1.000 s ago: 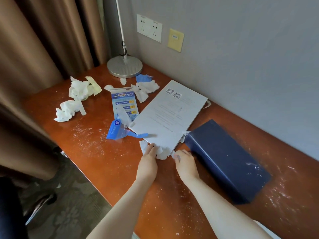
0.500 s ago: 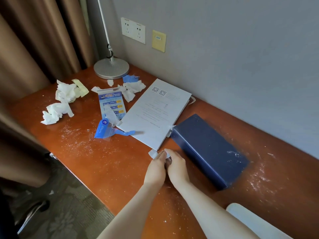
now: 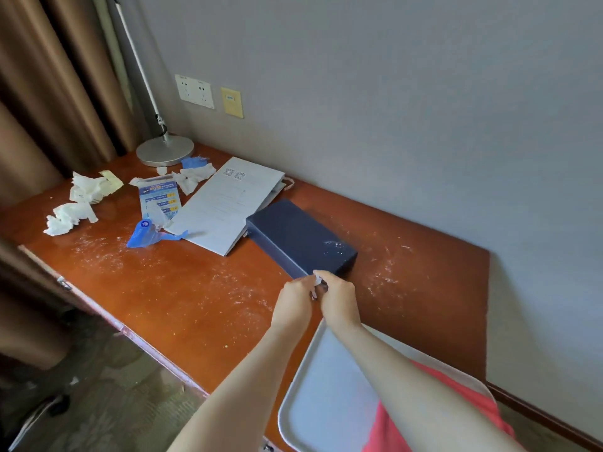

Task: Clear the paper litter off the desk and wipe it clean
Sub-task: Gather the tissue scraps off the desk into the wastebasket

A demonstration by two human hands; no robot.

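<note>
Your left hand [image 3: 292, 303] and right hand [image 3: 337, 301] meet above the desk [image 3: 195, 298], fingers curled in, pinching a small white paper scrap [image 3: 317, 279] between them; most of it is hidden by your fingertips. The hands hover just in front of the near corner of the dark blue box [image 3: 298, 238], above the far rim of the pale grey tray [image 3: 329, 386] that sits at the desk's near edge. A pink cloth [image 3: 391, 429] lies in the tray under your right forearm.

To your left the glossy orange-brown wood runs open to the front edge, dusted with white powder and crumbs. To the right the desk ends at a square corner short of the grey wall.

The box is smooth, rectangular and speckled with powder; it touches the flat white paper bag [image 3: 225, 205] beside it. Further left lie a torn blue plastic wrapper [image 3: 145, 234], a blue printed leaflet [image 3: 158, 199] and crumpled white tissues [image 3: 70, 218], soft and ragged, with more tissue [image 3: 194, 176] near the round metal lamp base [image 3: 164, 151]. Brown curtains [image 3: 49, 93] hang at the far left.
</note>
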